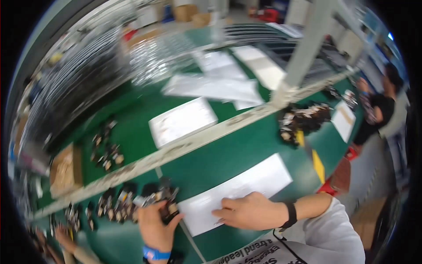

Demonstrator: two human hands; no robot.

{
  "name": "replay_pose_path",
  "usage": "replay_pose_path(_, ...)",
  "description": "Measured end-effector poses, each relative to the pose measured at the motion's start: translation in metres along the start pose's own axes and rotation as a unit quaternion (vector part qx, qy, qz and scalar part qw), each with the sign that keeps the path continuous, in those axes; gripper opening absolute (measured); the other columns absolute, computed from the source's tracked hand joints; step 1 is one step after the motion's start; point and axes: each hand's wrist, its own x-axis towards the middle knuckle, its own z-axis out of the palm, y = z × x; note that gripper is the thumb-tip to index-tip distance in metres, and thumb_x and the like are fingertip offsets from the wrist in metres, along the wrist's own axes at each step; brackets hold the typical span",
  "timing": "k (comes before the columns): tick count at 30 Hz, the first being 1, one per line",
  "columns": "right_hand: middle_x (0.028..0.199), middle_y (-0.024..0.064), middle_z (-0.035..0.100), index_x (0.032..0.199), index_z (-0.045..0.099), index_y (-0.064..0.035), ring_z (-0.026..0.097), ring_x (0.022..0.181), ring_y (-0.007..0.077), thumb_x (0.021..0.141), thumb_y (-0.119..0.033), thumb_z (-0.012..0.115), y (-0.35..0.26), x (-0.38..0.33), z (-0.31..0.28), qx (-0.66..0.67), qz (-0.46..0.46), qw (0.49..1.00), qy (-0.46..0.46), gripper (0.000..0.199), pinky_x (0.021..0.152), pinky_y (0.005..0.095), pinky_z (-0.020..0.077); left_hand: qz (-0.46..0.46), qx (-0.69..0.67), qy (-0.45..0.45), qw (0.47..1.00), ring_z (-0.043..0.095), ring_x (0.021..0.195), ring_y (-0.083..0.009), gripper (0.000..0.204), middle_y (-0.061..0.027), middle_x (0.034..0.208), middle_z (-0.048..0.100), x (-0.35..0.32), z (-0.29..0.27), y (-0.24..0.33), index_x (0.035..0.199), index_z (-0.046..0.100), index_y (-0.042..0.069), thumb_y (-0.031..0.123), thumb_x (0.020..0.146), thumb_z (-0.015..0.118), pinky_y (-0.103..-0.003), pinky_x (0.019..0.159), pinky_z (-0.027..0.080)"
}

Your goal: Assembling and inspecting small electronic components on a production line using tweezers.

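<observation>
Left hand [156, 225] reaches forward, thumb spread, at small black-and-silver parts [167, 192]; can't tell grip. Right hand [249, 211] angles leftward, fingers curled over white rectangular sheet [263, 177]; can't tell pinch.

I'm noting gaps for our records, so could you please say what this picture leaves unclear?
Head view: dark part, partly hidden by the left hand, blurred.
Head view: anything pinched by the right hand, too blurred.
Head view: co-worker's forearm, cut off by the lower edge.
</observation>
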Motion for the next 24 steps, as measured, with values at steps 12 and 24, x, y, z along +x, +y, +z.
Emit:
replay_pose_path(12, 0.082, 0.0059, 0.055, 0.080, 0.060, -0.0078, 0.060, 0.065, 0.0265, 0.068, -0.020, 0.073, 0.135, -0.086, -0.059, -0.199, 0.382, 0.893, 0.132, 0.022, 0.056, 0.0366, 0.0488, 0.047, 0.075, 0.035, 0.995, 0.044, 0.080, -0.0262, 0.065, -0.0080, 0.081, 0.047, 0.012, 0.003, 0.020, 0.100, 0.053, 0.003, 0.023, 0.049, 0.087, -0.036, 0.070, 0.038)
replay_pose_path(24, 0.078, 0.0061, 0.055, 0.077, 0.055, -0.0050, 0.058, 0.061, 0.0258, 0.066, -0.011, 0.073, 0.083, -0.047, -0.067, -0.110, 0.261, 0.928, 0.243, 0.022, 0.053, 0.0344, 0.0476, 0.020, -0.471, -0.159, 0.867, 0.059, 0.076, -0.0139, 0.026, -0.0144, 0.103, 0.060, 0.021, 0.031, 0.080, 0.121, 0.035, 0.001, 0.008, 0.097, 0.039, -0.022, 0.063, 0.047)
